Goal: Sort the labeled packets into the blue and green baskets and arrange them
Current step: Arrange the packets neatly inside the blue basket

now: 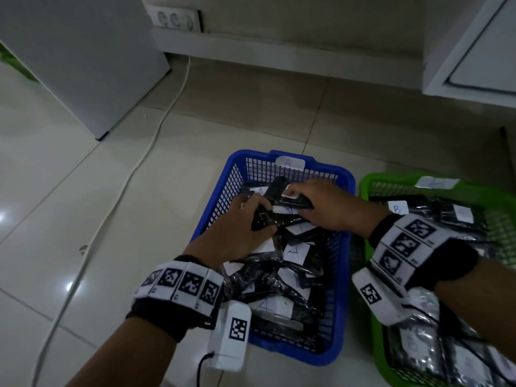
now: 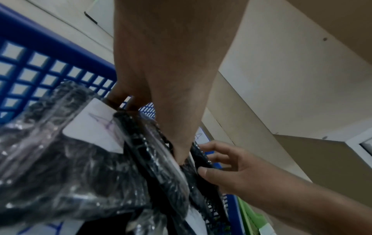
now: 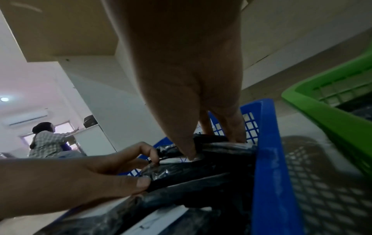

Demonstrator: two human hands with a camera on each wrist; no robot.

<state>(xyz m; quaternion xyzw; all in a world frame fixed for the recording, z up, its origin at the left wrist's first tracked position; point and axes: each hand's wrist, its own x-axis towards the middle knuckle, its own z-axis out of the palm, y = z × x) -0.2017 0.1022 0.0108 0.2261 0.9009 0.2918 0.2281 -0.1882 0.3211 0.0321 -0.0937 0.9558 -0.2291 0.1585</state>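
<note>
Two bare hands work inside a blue basket (image 1: 220, 191) that sits on a pale tiled floor (image 1: 69, 205), with a green basket (image 1: 365, 188) just beside its right edge. The blue basket carries a white tag marked A (image 1: 289, 163) on its far rim and holds a loose heap of black packets in clear wrap (image 1: 279, 280), each with a white label; several labels read A. The green basket has its own white tag (image 1: 435, 182) on the far rim and holds more wrapped packets (image 1: 435, 356), one labelled B (image 1: 397, 208). Near the far end of the blue basket, the left hand (image 1: 237, 230) curls its fingers and thumb around one black packet (image 1: 265, 219), gripping it at the near-left side. The right hand (image 1: 332, 208) pinches the same bundle from the right, thumb below and fingers curled over the top. Both wrists wear black bands with black-and-white square markers. A white cable (image 1: 156, 132) trails across the floor to a wall socket (image 1: 174, 19) at the far left. In the right wrist view, a person in a checked shirt (image 3: 47, 141) sits in the distance.
</note>
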